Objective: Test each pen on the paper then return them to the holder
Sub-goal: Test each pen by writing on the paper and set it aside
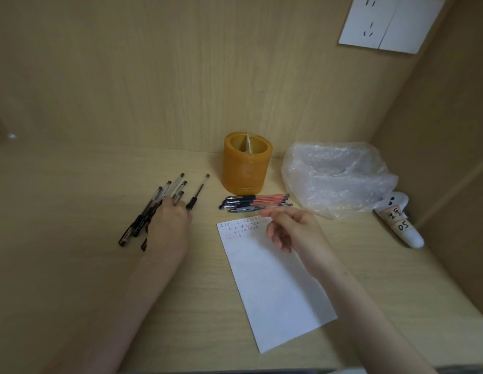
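Note:
An orange cylindrical pen holder (245, 163) with an inner divider stands at the back of the desk. A white sheet of paper (272, 287) lies in front of it, with small red and black test marks along its top. To the left lies a loose pile of several black pens (143, 214). My left hand (170, 228) rests over the pile, fingertips touching the pens. Beside it lies one separate black pen (198, 193). Several red and dark pens (256, 202) lie side by side between holder and paper. My right hand (291, 230) hovers over the paper's top, loosely curled and holding nothing.
A crumpled clear plastic bag (337, 176) sits right of the holder. A white tube with handwritten labels (402, 222) lies near the right wall. Wooden panels close the desk at the back and right. A white wall socket (388, 22) is mounted at the upper right.

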Tool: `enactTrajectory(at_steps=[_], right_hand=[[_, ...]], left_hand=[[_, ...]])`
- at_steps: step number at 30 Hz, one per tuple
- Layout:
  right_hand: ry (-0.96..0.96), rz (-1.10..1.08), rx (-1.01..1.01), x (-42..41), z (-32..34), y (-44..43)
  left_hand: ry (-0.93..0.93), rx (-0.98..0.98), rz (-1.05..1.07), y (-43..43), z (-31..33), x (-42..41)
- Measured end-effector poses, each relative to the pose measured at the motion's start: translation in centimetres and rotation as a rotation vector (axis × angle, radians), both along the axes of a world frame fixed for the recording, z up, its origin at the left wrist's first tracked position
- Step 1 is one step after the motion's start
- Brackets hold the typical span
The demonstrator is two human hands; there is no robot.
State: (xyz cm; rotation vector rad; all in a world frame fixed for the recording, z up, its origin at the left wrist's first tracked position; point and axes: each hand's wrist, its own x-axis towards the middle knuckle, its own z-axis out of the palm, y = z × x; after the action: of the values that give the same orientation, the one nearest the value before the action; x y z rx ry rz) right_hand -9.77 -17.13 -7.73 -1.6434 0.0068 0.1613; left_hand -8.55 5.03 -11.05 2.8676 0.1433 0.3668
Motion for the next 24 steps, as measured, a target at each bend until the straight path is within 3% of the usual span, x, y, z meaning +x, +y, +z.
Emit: enactTrajectory(at_steps=[11,16,21,24], right_hand=[[0.186,0.173,0.122,-1.5,-1.4,2.4],[0.039,0.158,0.192,-1.1,-1.1,3.7],[-0.096,0.175,0.076,-1.3,-1.3,3.1],[-0.109,0.187,0.060,-1.7,-1.5,2.6]], left_hand=[[-0.234,-0.237,-0.055,0.2,0.8,-3.3],[-0.085,-0.447,-0.250,-2.2,2.4,-5.5],[0.110,-0.763,-0.320,-3.9,1.9,-5.7],[0.163,-0.744,-0.383,-4.2,2.0,-6.0]])
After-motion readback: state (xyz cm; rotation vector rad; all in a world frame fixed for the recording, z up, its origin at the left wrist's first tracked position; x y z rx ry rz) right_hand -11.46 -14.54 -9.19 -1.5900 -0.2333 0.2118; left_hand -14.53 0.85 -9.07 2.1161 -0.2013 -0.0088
